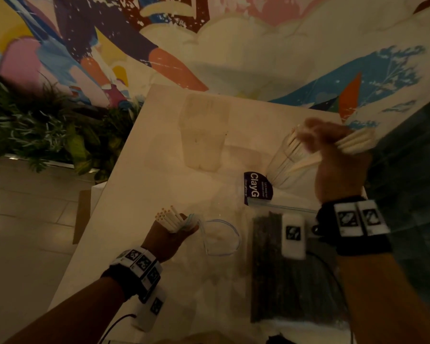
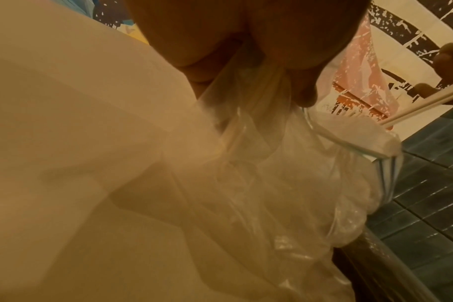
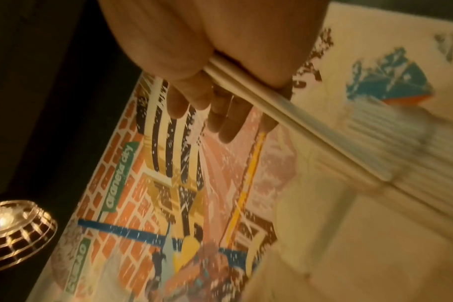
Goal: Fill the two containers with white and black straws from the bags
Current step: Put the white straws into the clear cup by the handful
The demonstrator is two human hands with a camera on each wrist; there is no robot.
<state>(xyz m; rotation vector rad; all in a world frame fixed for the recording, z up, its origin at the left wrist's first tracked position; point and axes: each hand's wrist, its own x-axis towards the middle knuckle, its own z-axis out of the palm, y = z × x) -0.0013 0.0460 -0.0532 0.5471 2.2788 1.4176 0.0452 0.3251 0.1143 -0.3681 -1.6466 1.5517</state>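
Note:
My left hand (image 1: pixel 170 232) grips a bundle of white straws (image 1: pixel 168 217) together with the neck of a clear zip bag (image 1: pixel 219 237); in the left wrist view the crumpled bag (image 2: pixel 272 163) hangs from my fingers. My right hand (image 1: pixel 333 142), blurred, holds another bundle of white straws (image 1: pixel 355 142) just above a clear container (image 1: pixel 288 160) that leans and has white straws in it. In the right wrist view these straws (image 3: pixel 246 90) run across my palm. A second clear container (image 1: pixel 204 135) stands further back. A bag of black straws (image 1: pixel 291 269) lies flat near me.
A dark blue label (image 1: pixel 257 188) lies between the leaning container and the black-straw bag. The white table (image 1: pixel 139 170) ends at the left beside green plants (image 1: pixel 47 132). A painted wall (image 1: pixel 233 45) stands right behind it. A lamp (image 3: pixel 10 230) glows overhead.

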